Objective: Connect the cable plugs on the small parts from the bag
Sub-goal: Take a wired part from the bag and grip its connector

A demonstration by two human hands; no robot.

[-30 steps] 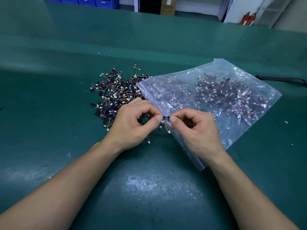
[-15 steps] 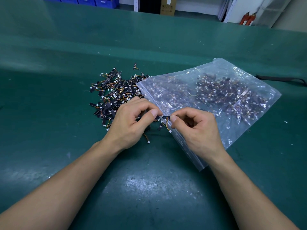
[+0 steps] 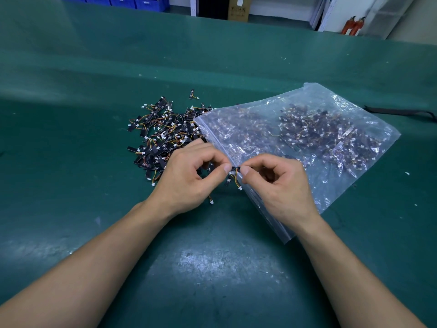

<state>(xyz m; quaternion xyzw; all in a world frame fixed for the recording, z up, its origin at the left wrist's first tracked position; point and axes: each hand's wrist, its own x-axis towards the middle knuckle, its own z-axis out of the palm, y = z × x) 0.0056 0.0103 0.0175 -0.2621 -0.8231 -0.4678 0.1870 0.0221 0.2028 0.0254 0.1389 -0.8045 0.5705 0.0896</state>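
A small black part (image 3: 234, 168) with orange and yellow wires and a white plug (image 3: 239, 188) hangs between my two hands. My left hand (image 3: 189, 178) pinches its left end with thumb and forefinger. My right hand (image 3: 281, 183) pinches its right end the same way. Another wire with a white plug (image 3: 211, 201) trails from under my left hand. A heap of the same black parts (image 3: 163, 136) lies on the green table just beyond my left hand. A clear plastic bag (image 3: 307, 133) holding many more lies beyond my right hand.
The green table (image 3: 212, 268) stretches wide in front and to the left. A lone part (image 3: 192, 95) lies behind the heap. A black strap (image 3: 399, 112) lies at the far right. Blue bins (image 3: 123, 0), a cardboard box (image 3: 238, 8) and red extinguishers (image 3: 352, 24) stand behind the table.
My two hands have stayed together over the bag's open edge, with small finger movements on the part pinched between them. Pile and bag have not moved.
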